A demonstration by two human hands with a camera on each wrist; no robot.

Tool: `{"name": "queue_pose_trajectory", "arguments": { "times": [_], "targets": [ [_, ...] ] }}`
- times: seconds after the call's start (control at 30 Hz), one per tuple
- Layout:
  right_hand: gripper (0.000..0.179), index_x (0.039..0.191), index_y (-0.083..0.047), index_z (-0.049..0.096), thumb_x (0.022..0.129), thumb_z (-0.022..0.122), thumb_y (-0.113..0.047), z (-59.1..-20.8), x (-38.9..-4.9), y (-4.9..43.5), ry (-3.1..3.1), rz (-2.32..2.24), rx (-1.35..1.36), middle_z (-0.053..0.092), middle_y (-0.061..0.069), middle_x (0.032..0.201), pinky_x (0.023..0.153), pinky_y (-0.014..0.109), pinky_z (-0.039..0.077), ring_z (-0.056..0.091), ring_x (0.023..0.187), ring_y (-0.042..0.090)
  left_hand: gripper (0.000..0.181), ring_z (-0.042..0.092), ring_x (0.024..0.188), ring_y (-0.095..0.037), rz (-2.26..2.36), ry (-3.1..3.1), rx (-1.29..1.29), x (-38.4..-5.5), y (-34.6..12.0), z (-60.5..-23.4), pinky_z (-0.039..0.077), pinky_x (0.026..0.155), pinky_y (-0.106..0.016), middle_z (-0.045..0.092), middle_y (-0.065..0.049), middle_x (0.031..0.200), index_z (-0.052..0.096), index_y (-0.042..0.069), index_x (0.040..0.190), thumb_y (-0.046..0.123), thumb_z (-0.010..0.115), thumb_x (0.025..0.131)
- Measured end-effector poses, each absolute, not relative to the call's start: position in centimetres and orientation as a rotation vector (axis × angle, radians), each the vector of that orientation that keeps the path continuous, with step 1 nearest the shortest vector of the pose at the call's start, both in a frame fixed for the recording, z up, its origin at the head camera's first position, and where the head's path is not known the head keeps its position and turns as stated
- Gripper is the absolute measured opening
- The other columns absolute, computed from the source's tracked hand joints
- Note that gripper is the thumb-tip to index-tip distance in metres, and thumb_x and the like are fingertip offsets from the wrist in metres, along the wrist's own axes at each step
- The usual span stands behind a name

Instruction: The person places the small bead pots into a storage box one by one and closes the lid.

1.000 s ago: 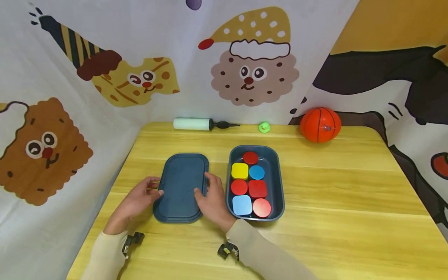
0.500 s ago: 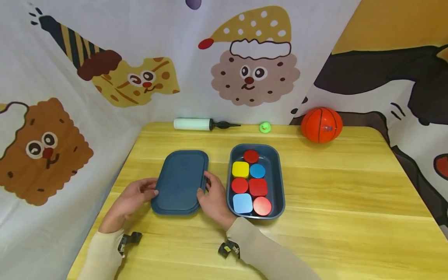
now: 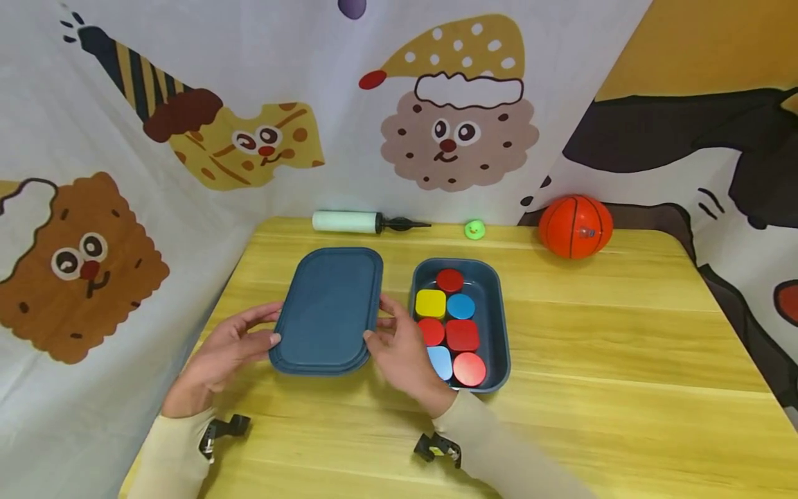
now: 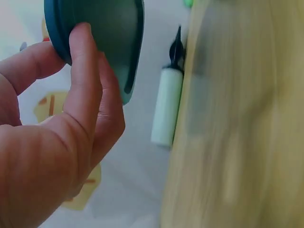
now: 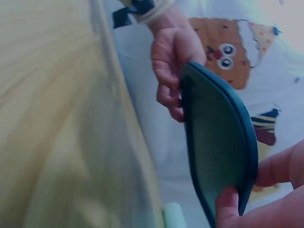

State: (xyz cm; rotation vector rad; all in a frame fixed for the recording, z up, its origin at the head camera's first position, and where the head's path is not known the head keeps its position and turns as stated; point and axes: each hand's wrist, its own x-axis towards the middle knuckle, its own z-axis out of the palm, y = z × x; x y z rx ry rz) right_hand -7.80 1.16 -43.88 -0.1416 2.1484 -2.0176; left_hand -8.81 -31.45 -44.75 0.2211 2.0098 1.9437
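A dark blue rectangular lid (image 3: 327, 305) is held up off the table between both hands. My left hand (image 3: 227, 350) pinches its left edge, with the thumb on one face and fingers on the other, as the left wrist view of the lid (image 4: 114, 38) shows. At the opposite edge my right hand (image 3: 408, 353) pinches the lid (image 5: 216, 142) between thumb and fingers. Just right of that hand stands an open dark blue box (image 3: 497, 333). Inside lie several flat round and squarish pieces, among them a yellow piece (image 3: 431, 303) and a blue piece (image 3: 460, 306). The right hand partly covers the box's near left corner.
Along the back edge of the wooden table (image 3: 598, 388) lie a white hand pump (image 3: 349, 222), a small green rubber duck (image 3: 474, 229) and an orange toy basketball (image 3: 575, 226). A printed cloth (image 3: 349, 173) hangs directly behind and to the left.
The lid has gone from lying on the table to being lifted, shifting slightly away and to the right. Both hands have closed their grip on its edges. The box stays put.
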Motion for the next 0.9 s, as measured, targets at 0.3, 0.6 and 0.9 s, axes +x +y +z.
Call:
{"name": "queue_pose_trajectory", "arguments": {
  "times": [0.3,0.6,0.9],
  "targets": [
    [0.074,0.165,-0.003,0.031,0.101,0.067,-0.007,-42.9,-8.7,6.2,2.224,-2.001,-0.118,0.050,0.019,0.158,0.096,0.032,0.058,0.064,0.121,0.030,0.064,0.068,0.116,-0.014,1.869,2.022,0.223,-8.9,-28.1,-43.1,0.062,0.090,-0.030,0.059,-0.004,0.136,0.038,0.008,0.162,0.004,0.066,0.104],
    [0.068,0.162,-0.005,0.038,0.101,0.067,-0.004,-41.7,-11.2,10.8,2.274,-2.006,-0.108,0.063,0.022,0.138,0.078,0.023,0.061,0.070,0.100,0.019,0.069,0.071,0.115,-0.020,1.935,1.791,0.401,-9.9,-24.2,-43.4,0.063,0.092,-0.036,0.068,-0.007,0.132,0.033,0.012,0.164,-0.003,0.063,0.103],
    [0.044,0.147,-0.003,0.059,0.105,0.065,-0.015,-39.2,-13.5,16.2,2.473,-1.831,-0.174,0.074,0.022,0.111,0.062,0.030,0.062,0.067,0.076,0.019,0.079,0.070,0.112,-0.020,1.946,1.823,0.418,-11.0,-19.6,-42.9,0.060,0.093,-0.032,0.070,-0.008,0.126,0.035,0.023,0.165,-0.002,0.071,0.099]
  ]
}}
